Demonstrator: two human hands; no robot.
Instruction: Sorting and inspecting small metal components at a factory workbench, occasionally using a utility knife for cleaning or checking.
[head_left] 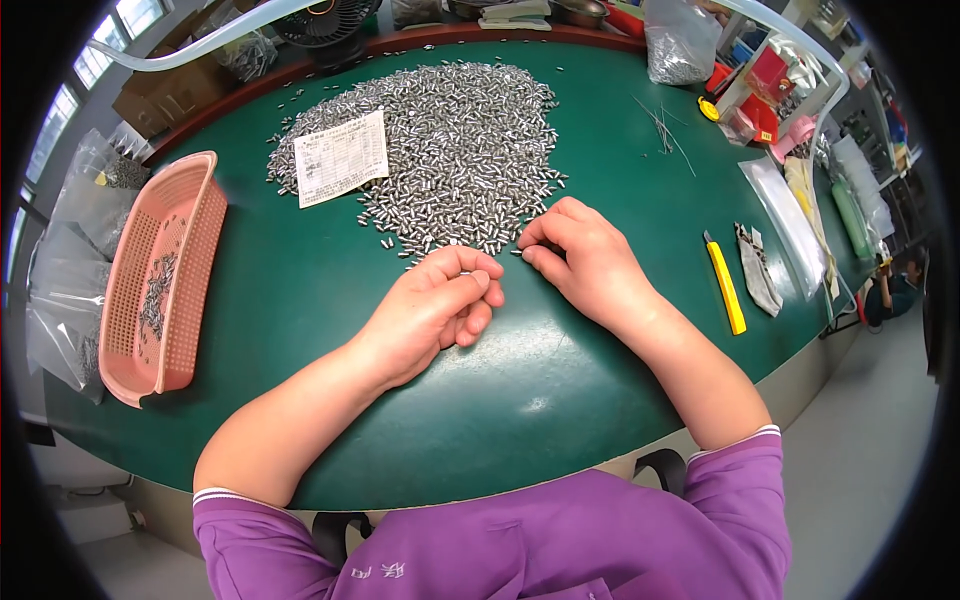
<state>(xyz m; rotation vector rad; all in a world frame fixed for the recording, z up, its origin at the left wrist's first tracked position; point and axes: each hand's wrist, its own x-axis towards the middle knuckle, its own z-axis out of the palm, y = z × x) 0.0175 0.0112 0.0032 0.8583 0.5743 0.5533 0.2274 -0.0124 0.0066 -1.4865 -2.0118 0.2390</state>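
Observation:
A wide heap of small, silvery metal pins point(460, 140), bullet-like in shape, is spread over the green tabletop. At its near edge my left hand point(435, 305) is curled, thumb pressed against the index finger; whatever lies inside is hidden. My right hand point(585, 255) reaches to the heap's near right edge, with thumb and index fingertips close together in a pinch. A loose pin lies beside those fingertips, and I cannot make out whether one is between them. A printed paper slip point(341, 158) rests on the left part of the heap.
A pink perforated basket point(190, 300) with some pins stands at left, by clear plastic bags point(65, 300). To the right lie a yellow utility knife point(727, 290), a patterned cloth piece point(758, 270) and thin wires point(665, 130). A black fan point(330, 25) stands at the back.

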